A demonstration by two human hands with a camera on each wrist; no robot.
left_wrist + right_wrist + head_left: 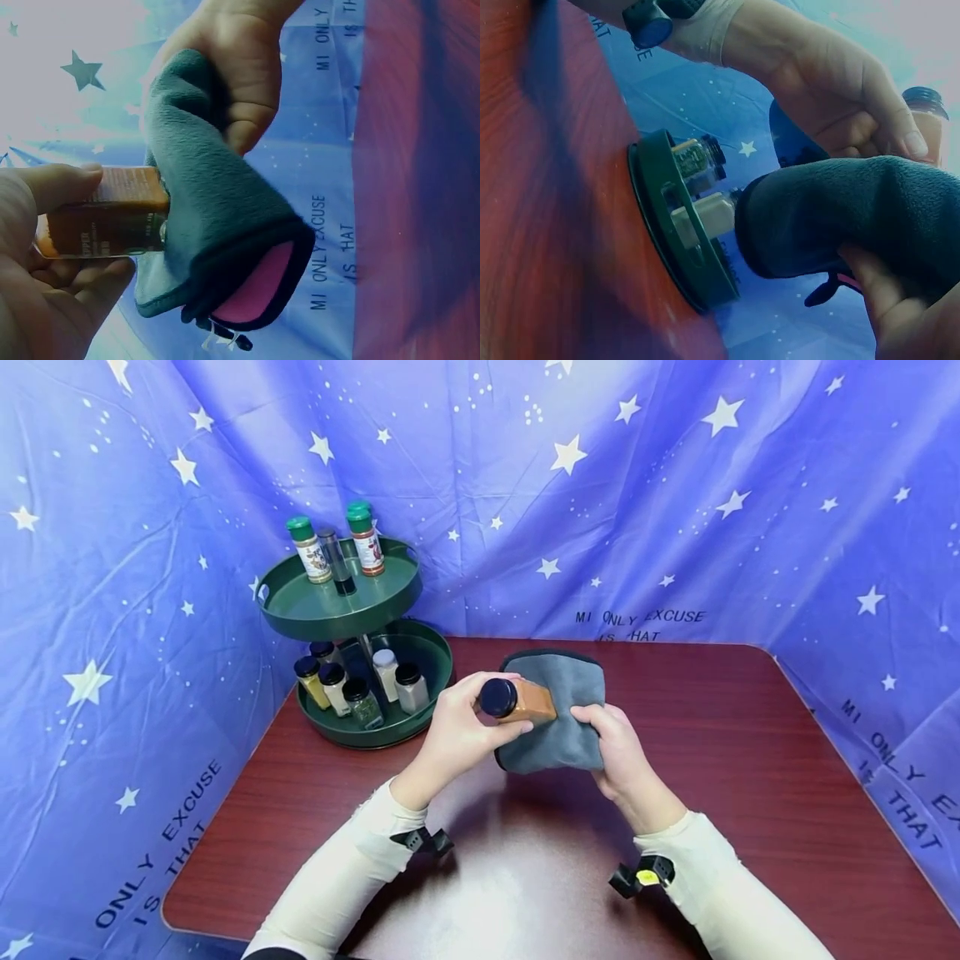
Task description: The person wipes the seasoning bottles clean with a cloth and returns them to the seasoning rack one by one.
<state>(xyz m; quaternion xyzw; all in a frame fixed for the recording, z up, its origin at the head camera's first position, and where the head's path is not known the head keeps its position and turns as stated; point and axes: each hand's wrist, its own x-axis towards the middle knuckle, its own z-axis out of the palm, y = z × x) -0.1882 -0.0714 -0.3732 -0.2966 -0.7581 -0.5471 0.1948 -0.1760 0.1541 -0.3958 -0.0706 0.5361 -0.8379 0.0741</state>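
My left hand grips a square spice jar of orange-brown powder, its black lid tilted up toward me. In the left wrist view the thumb and fingers clasp the jar by its sides, its base against the cloth. A grey cloth with black edging hangs from my right hand, pinched with the thumb on its near face. The cloth's pink underside shows at a folded corner in the left wrist view. Both hands are raised above the table.
A green two-tier rack stands at the back left of the red-brown table. Green-capped shakers are on its upper tier, several black-lidded jars and a white-lidded jar on the lower. A starry blue curtain hangs behind.
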